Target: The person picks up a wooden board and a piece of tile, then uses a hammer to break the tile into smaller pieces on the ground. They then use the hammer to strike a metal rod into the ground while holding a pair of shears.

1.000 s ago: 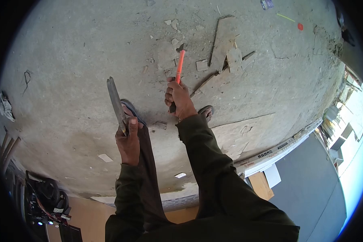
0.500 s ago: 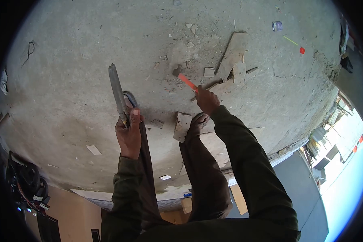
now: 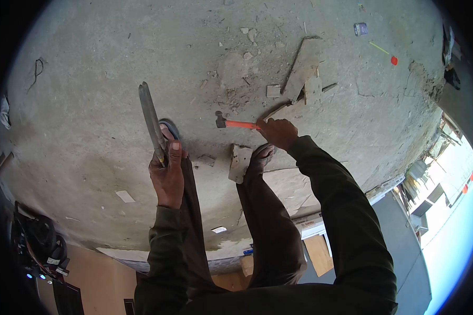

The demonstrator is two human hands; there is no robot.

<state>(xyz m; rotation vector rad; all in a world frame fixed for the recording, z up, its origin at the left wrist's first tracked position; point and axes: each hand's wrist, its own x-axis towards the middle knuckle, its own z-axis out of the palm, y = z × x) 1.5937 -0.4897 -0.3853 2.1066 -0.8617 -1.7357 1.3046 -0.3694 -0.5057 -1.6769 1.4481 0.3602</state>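
My right hand (image 3: pixel 278 133) is wrapped round the orange handle of a hammer (image 3: pixel 239 124). Its dark head points left, held above the concrete floor. In my left hand (image 3: pixel 167 176), the thumb presses along the near end of a long grey metal tool (image 3: pixel 150 115), whose rounded tip points away from me; its exact kind is not clear. A worn board piece with small holes (image 3: pixel 240 164) lies against my right foot (image 3: pixel 263 154), between my legs. My left foot (image 3: pixel 168 128), in a sandal, shows partly behind the grey tool.
Broken boards (image 3: pixel 303 68) lie beyond my right hand, with a small square piece (image 3: pixel 273 91) beside them. Rubble and dust (image 3: pixel 239 97) cover the floor ahead. A red-tipped yellow stick (image 3: pixel 386 52) lies far right. Black equipment with cables (image 3: pixel 39 236) stands at lower left.
The hammer has swung from pointing up and left to nearly level, its head now lower and further left. My right hand has shifted slightly right. My left hand has stayed nearly still.
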